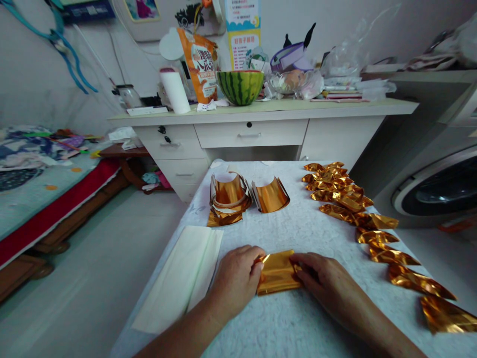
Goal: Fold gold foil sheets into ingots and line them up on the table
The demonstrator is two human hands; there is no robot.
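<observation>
A folded piece of gold foil (279, 273) lies on the cloth-covered table, between my two hands. My left hand (240, 273) pinches its left edge, thumb and fingers pressed together. At its right edge my right hand (322, 278) is closed on the foil, with the thumb tucked under the fingers. Beyond the hands stand a curled stack of gold foil sheets (229, 196) and a smaller curved stack (271, 195). Folded pale paper (179, 278) lies to the left of my left hand. Several folded gold foil pieces (337, 189) run in a row along the table's right side.
The table (238, 333) has a pale cloth cover. Behind it is a white desk (257, 112) with half a watermelon (240, 88), an orange bag (201, 67) and a paper roll (175, 92). A bed (55, 184) stands at the left, a washing machine (428, 164) at the right.
</observation>
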